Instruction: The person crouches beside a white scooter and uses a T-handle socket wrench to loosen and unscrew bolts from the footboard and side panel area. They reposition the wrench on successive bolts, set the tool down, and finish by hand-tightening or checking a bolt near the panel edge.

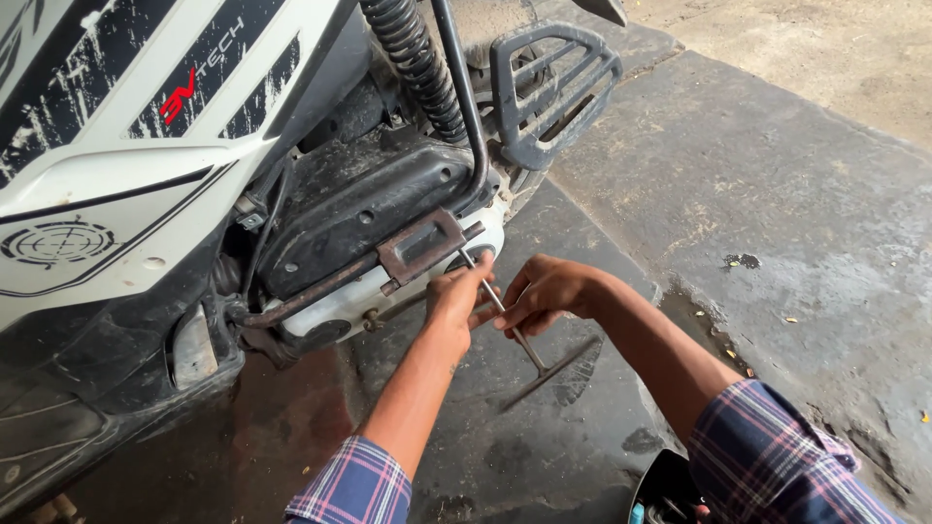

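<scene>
Both hands are closed on the same tool: the left hand (454,299) grips the upper part of the shaft of a T-handle wrench (505,320), close to the scooter, and the right hand (544,293) pinches the shaft a little lower. The wrench tip meets the white engine cover (369,296) just below the rusty bracket (419,247), and its cross handle hangs near the wet concrete floor (777,194). To do this step well, I think the shaft should stay in one straight line with the bolt, so the socket sits fully on the head; whether it sits fully now I cannot tell. The left hand can steady and press inward while the right turns, smoothly, because a tilted tool may slip and round the head
</scene>
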